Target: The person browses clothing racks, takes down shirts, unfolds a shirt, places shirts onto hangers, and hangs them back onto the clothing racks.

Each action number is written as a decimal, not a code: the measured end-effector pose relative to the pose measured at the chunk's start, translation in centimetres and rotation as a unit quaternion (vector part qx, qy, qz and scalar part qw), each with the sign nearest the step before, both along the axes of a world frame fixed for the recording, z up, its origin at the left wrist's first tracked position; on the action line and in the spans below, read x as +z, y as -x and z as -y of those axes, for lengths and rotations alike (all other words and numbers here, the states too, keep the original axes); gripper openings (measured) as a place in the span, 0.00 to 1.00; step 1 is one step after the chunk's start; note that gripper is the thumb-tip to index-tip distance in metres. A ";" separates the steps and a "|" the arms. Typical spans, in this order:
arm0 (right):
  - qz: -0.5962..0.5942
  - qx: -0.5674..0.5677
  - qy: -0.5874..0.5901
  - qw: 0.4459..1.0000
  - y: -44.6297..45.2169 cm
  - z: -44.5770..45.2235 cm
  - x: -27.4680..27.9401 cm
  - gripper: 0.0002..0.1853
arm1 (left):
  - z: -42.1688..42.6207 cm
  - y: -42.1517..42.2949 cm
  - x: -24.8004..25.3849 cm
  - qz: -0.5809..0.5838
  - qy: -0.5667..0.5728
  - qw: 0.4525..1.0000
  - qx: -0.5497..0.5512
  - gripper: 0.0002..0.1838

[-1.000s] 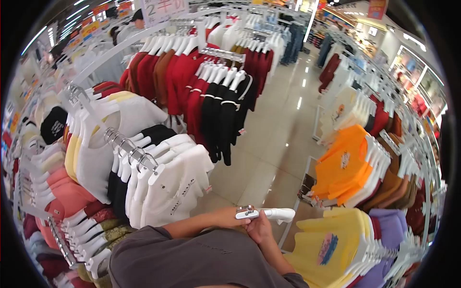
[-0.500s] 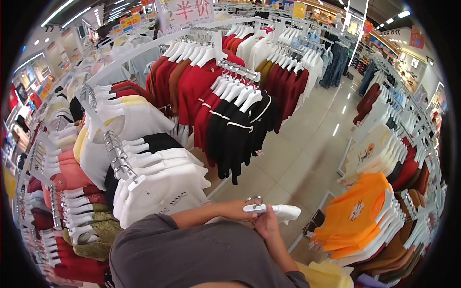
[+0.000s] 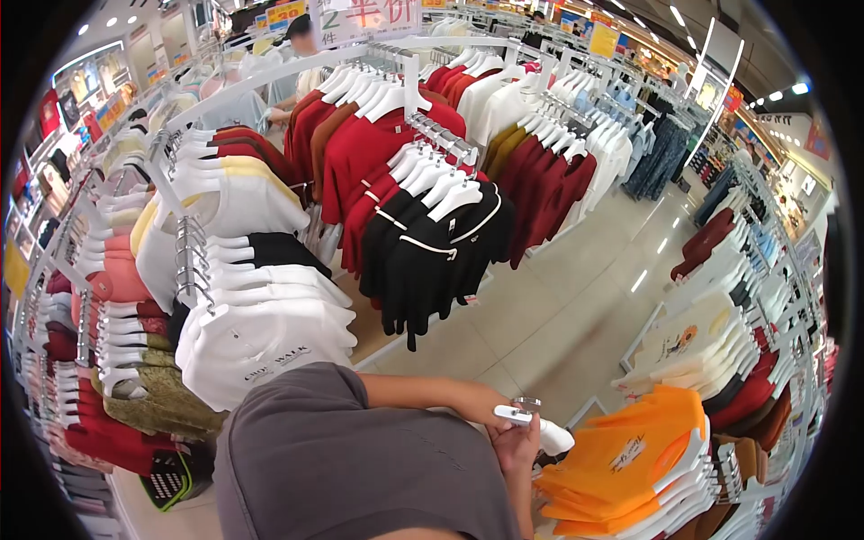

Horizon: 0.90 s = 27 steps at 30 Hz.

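Note:
A white hanger [image 3: 513, 415] with a metal hook is held in front of my chest, a white rounded part of it or of something on it sticking out to the right. My right hand [image 3: 515, 445] has its fingers closed round the hanger. My left hand [image 3: 490, 407] reaches across from the left and meets it behind the hanger; its fingers are mostly hidden. Left of my arm, white shirts [image 3: 270, 346] with dark lettering hang on a rack. Beyond my hands hang black tops [image 3: 436, 256] with white trim. Orange shirts [image 3: 630, 454] hang close by on the right.
Red tops [image 3: 378, 148] hang behind the black ones under a price sign [image 3: 364, 20]. A person [image 3: 301, 58] stands behind the racks at the back. A tiled aisle [image 3: 576, 306] runs between the racks. Olive garments [image 3: 157, 396] and a green-edged black item [image 3: 171, 477] are at lower left.
The view has swung to the right. My hands with the hanger now appear further right and slightly lower, close to the orange shirts. The yellow shirts have left the view.

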State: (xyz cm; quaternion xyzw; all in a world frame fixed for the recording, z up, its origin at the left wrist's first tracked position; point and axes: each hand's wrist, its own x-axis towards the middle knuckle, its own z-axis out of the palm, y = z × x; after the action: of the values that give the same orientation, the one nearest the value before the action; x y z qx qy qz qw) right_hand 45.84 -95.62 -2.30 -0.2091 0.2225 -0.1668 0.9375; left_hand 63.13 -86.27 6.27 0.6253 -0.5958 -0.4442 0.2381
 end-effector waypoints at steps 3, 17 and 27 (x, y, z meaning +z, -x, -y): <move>-0.016 -0.028 -0.012 0.999 0.5 1.5 0.7 0.28 | 2.1 0.1 -0.2 -0.007 0.004 1.000 -0.007 0.18; -0.128 -0.047 0.021 0.990 -2.3 8.7 0.4 0.31 | 10.6 -3.6 -4.7 -0.159 -0.001 0.987 -0.027 0.18; -0.107 0.018 0.032 0.994 -12.2 16.1 1.4 0.29 | 16.4 -13.0 -3.2 -0.137 -0.020 0.990 0.010 0.19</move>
State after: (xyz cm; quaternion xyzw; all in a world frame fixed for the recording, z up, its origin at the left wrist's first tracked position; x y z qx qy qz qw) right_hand 58.09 -111.70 -0.85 -0.2596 0.3121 -0.1334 0.9041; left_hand 76.14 -102.65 3.07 0.5693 -0.5425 -0.5348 0.3093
